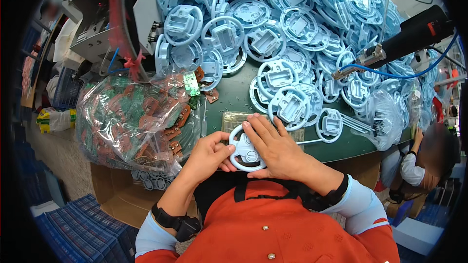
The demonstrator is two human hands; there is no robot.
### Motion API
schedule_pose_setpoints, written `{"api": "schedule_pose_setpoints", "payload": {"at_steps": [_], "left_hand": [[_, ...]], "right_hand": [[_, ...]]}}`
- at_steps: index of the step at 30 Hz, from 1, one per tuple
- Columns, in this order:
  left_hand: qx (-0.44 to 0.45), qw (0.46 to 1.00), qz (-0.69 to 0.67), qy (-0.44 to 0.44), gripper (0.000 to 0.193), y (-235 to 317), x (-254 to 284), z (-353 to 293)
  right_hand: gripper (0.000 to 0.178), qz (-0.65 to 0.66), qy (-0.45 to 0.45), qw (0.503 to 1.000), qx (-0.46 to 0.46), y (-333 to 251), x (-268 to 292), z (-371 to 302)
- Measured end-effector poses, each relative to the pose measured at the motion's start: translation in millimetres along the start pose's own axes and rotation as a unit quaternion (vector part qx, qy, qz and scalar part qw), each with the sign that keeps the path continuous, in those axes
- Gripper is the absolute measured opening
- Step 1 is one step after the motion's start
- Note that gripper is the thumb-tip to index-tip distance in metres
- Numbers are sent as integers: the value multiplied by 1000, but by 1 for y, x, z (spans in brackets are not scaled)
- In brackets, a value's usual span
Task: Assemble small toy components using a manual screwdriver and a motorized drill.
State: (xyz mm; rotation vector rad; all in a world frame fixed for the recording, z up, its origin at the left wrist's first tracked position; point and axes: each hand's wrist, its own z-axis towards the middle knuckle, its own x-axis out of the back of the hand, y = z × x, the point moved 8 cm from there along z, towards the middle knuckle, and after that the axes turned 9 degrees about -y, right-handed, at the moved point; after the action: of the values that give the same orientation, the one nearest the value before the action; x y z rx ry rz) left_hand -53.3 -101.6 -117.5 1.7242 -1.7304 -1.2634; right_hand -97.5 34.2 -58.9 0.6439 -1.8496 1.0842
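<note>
A white toy steering wheel (pixel 245 152) with a round hub sits at the table's near edge, held between both hands. My left hand (pixel 208 155) pinches its left rim. Over its right side lies my right hand (pixel 275 147), fingers reaching past the rim. A large heap of pale blue wheel-shaped plastic parts (pixel 282 29) covers the green table (pixel 234 92) behind. To the left lies a clear plastic bag (pixel 136 122) full of small brown and green circuit boards.
A black electric screwdriver (pixel 390 46) with a blue cable hangs over the right of the table. Another clear bag (pixel 385 122) lies at the right edge. A seated person (pixel 424 165) is at lower right. Blue crates (pixel 83 229) and a cardboard box (pixel 117 195) stand lower left.
</note>
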Motion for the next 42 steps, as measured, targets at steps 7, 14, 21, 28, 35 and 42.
{"api": "schedule_pose_setpoints", "payload": {"at_steps": [7,14,21,28,35,42], "left_hand": [[-67,985,151,39,24,10,1,-7],[-471,753,433,154,25,80,-17,-28],[-401,742,516,150,31,65,-22,-7],[-351,752,532,168,41,35,-41,-10],[-339,729,582,125,68,28,-54,-13],[-343,772,515,143,70,38,-49,-20]], "right_hand": [[77,111,167,977,78,10,18,-28],[62,400,568,720,19,117,187,-145],[23,367,494,786,59,86,241,-106],[50,406,462,768,179,7,248,-60],[47,417,445,772,177,-1,218,-27],[45,428,431,776,170,-2,206,-26]]}}
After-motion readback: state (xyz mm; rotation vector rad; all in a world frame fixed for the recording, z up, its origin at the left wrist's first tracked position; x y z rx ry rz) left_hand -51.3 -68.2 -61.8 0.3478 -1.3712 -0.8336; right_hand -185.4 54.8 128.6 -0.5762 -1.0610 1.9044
